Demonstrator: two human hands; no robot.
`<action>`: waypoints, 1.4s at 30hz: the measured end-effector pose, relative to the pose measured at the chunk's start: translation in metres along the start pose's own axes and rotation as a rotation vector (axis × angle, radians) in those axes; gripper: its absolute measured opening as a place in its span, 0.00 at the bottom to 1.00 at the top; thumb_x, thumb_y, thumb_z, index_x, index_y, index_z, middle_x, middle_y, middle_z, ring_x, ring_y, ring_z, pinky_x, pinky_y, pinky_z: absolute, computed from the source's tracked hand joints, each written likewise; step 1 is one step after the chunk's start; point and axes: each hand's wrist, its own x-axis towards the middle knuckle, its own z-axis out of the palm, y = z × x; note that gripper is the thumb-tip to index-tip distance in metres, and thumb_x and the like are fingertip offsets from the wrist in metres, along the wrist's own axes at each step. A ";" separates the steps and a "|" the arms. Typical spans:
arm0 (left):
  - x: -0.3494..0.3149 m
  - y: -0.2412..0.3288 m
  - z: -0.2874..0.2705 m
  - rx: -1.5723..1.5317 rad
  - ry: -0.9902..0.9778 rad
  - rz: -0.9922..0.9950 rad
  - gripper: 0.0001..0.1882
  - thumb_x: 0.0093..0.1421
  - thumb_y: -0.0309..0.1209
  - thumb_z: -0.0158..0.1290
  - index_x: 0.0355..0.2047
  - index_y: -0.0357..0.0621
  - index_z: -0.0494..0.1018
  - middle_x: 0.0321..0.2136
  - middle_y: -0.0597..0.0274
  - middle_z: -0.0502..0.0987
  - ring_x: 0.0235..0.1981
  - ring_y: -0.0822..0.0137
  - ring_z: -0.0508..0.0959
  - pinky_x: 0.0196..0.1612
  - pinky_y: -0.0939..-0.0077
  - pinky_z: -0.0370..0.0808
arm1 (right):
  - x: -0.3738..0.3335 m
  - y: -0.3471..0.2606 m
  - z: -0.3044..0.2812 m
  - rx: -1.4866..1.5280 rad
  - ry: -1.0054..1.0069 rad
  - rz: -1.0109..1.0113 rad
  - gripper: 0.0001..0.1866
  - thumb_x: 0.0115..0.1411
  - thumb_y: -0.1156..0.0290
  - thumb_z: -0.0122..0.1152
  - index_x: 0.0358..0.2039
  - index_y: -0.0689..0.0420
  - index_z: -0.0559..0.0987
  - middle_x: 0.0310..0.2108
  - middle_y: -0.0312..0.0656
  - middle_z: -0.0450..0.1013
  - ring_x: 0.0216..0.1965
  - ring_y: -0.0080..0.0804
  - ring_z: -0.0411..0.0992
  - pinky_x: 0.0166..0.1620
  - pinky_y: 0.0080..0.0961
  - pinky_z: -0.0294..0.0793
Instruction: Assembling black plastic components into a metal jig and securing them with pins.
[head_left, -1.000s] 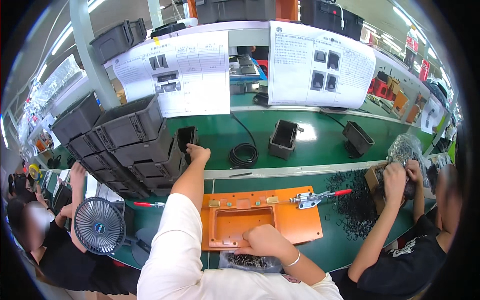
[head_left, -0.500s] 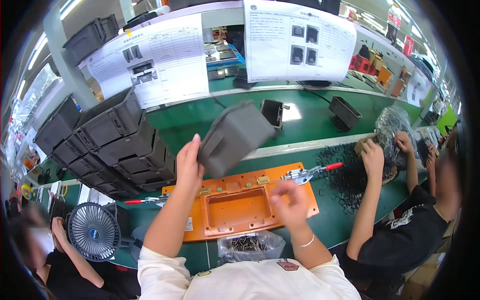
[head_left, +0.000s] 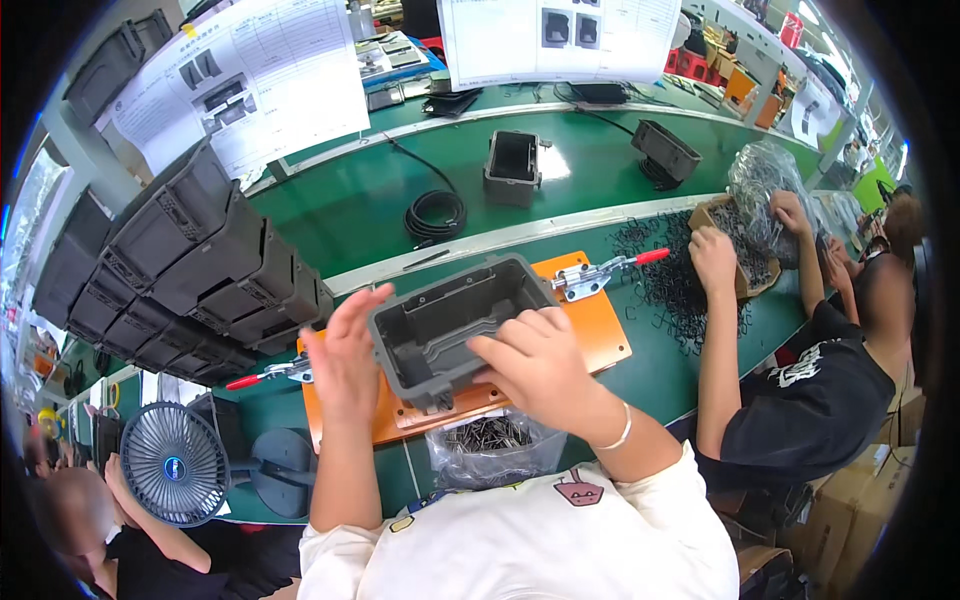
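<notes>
A dark grey plastic box (head_left: 430, 312) is tilted with its open side up, over the orange fixture (head_left: 603, 335) and hiding most of it. My right hand (head_left: 545, 368) grips the box's near right wall, fingers over the rim and inside. Beside the box's left end is my left hand (head_left: 348, 352), fingers spread, holding nothing; whether it touches the box I cannot tell. Red-handled toggle clamps flank the fixture: the right clamp (head_left: 600, 275) and the left clamp (head_left: 272, 374).
Stacked grey boxes (head_left: 215, 265) stand at left, above a fan (head_left: 175, 465). A bag of small metal parts (head_left: 490, 440) lies near me. Behind are a coiled cable (head_left: 435, 215) and another box (head_left: 512, 170). At right, a co-worker's hands (head_left: 712, 260) are near loose black clips (head_left: 690, 300).
The box has come down over the fixture and turned open side up. My right hand has taken hold of its rim, while my left hand has let go. The view has shifted.
</notes>
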 end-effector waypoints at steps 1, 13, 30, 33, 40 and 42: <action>-0.006 0.001 -0.001 0.208 0.032 0.111 0.43 0.61 0.66 0.30 0.56 0.37 0.63 0.59 0.46 0.63 0.60 0.56 0.64 0.62 0.60 0.58 | -0.001 -0.006 0.007 -0.063 0.003 0.011 0.19 0.41 0.69 0.65 0.38 0.54 0.78 0.24 0.33 0.64 0.28 0.31 0.65 0.37 0.30 0.59; -0.033 -0.030 0.003 0.867 0.073 0.317 0.30 0.60 0.55 0.46 0.46 0.38 0.70 0.61 0.41 0.58 0.63 0.49 0.59 0.63 0.58 0.52 | -0.027 -0.019 0.032 -0.129 -0.392 0.143 0.19 0.50 0.67 0.57 0.44 0.59 0.76 0.27 0.38 0.70 0.31 0.32 0.70 0.36 0.29 0.61; -0.035 -0.048 -0.006 0.834 0.042 0.279 0.34 0.61 0.58 0.45 0.49 0.36 0.67 0.64 0.40 0.51 0.65 0.48 0.54 0.65 0.57 0.49 | -0.065 0.029 -0.010 0.269 0.144 0.226 0.09 0.55 0.67 0.63 0.32 0.59 0.78 0.31 0.41 0.75 0.33 0.34 0.74 0.39 0.32 0.70; -0.036 -0.049 -0.008 0.766 0.022 0.251 0.32 0.61 0.56 0.47 0.48 0.36 0.67 0.64 0.40 0.53 0.64 0.47 0.56 0.65 0.57 0.50 | -0.108 0.075 -0.041 0.078 0.448 0.743 0.04 0.57 0.80 0.55 0.32 0.62 0.78 0.30 0.44 0.75 0.29 0.35 0.74 0.32 0.26 0.72; -0.035 -0.047 -0.005 0.856 0.051 0.255 0.29 0.61 0.53 0.48 0.45 0.37 0.69 0.62 0.41 0.57 0.64 0.49 0.57 0.65 0.58 0.52 | -0.189 0.112 -0.027 -0.129 -0.191 0.780 0.20 0.47 0.76 0.65 0.43 0.46 0.81 0.42 0.44 0.68 0.45 0.42 0.68 0.47 0.33 0.69; -0.035 -0.048 -0.006 0.832 0.050 0.252 0.28 0.61 0.52 0.48 0.46 0.36 0.69 0.62 0.41 0.57 0.64 0.49 0.57 0.64 0.58 0.52 | -0.195 0.114 -0.023 -0.184 -0.137 0.696 0.19 0.46 0.74 0.66 0.42 0.47 0.81 0.42 0.43 0.68 0.45 0.42 0.68 0.47 0.33 0.69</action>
